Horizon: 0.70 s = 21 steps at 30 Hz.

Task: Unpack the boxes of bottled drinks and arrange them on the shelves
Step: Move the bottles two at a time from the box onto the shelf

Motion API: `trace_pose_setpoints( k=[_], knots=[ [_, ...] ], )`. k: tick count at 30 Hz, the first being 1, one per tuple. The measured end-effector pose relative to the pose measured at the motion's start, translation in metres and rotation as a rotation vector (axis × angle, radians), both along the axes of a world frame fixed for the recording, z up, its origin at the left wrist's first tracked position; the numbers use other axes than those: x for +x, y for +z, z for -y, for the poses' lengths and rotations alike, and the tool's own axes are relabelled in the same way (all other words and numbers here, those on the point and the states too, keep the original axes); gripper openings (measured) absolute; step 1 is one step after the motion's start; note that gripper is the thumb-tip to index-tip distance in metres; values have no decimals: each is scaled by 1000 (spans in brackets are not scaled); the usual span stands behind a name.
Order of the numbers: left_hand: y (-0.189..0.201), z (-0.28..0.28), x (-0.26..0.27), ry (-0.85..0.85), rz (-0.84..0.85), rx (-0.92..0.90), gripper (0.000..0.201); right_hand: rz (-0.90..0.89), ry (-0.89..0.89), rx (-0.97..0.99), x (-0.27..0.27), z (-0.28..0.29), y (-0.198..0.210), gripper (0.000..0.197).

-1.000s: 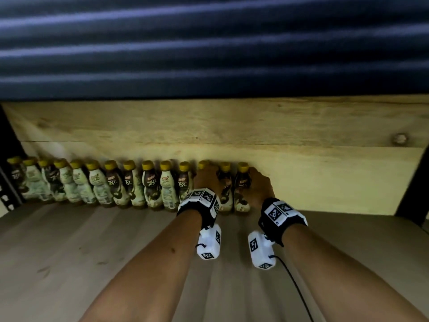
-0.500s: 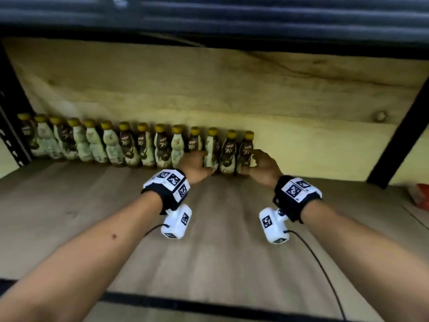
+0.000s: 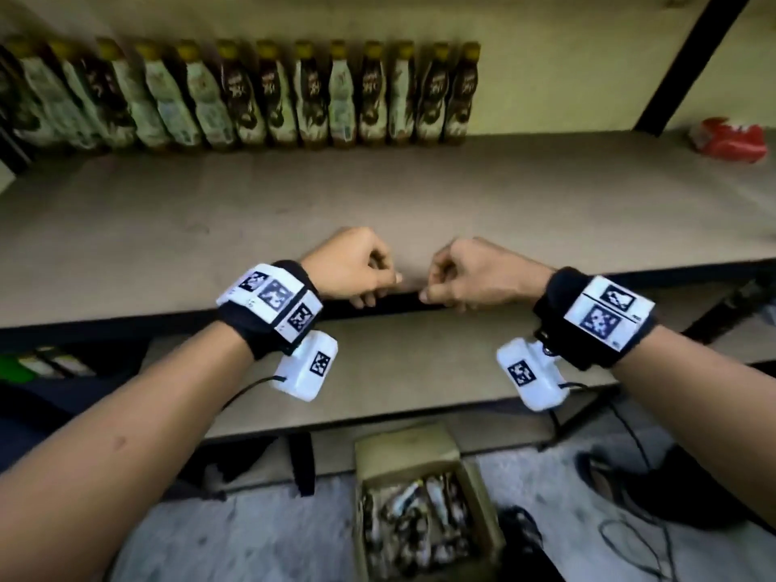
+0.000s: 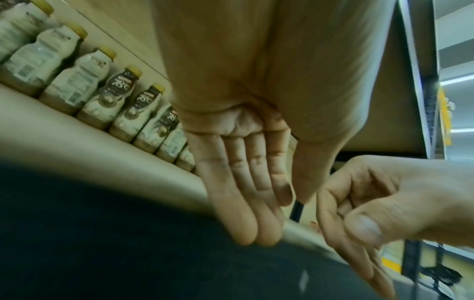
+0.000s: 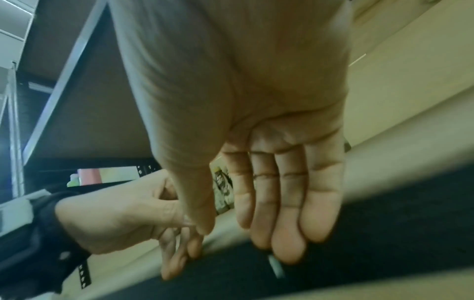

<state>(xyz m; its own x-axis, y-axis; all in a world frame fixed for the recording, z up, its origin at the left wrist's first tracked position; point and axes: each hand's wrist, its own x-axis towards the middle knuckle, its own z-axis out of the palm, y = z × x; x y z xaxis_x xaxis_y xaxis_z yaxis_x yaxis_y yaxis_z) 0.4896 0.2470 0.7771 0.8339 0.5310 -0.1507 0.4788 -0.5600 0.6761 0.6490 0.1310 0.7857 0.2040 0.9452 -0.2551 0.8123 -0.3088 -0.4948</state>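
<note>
A row of several yellow-capped bottles (image 3: 294, 94) stands upright along the back wall of the wooden shelf (image 3: 420, 195); the left wrist view shows the same bottles (image 4: 102, 95). My left hand (image 3: 373, 283) and right hand (image 3: 436, 287) hang side by side over the shelf's front edge, well short of the bottles. Both are empty. The left hand (image 4: 246, 192) and the right hand (image 5: 271, 194) each show loose, nearly straight fingers pointing down. An open cardboard box (image 3: 403, 455) holding several more bottles sits on the floor below my hands.
A red packet (image 3: 730, 138) lies at the shelf's far right, past a black upright post (image 3: 688, 56). A lower shelf board (image 3: 420, 371) sits under the hands. Black cables (image 3: 630, 535) lie on the floor right of the box.
Both hands let go of the rightmost bottles and drew back from the row to the shelf's front edge. The view tilted down, bringing the lower shelf, floor and box into sight.
</note>
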Motion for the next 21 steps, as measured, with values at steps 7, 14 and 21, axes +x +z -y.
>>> trace_pose_setpoints(
  k=[7,14,21],
  knots=[
    [-99,48,-6,-41,-222,70,17,-43,115,-239,-9,48,-93,22],
    [-264,122,-11,185,-506,-256,16,-271,19,-442,12,123,-294,6],
    [-409,221,-44,350,-706,-496,18,-423,-252,-736,-1,224,-422,25]
  ],
)
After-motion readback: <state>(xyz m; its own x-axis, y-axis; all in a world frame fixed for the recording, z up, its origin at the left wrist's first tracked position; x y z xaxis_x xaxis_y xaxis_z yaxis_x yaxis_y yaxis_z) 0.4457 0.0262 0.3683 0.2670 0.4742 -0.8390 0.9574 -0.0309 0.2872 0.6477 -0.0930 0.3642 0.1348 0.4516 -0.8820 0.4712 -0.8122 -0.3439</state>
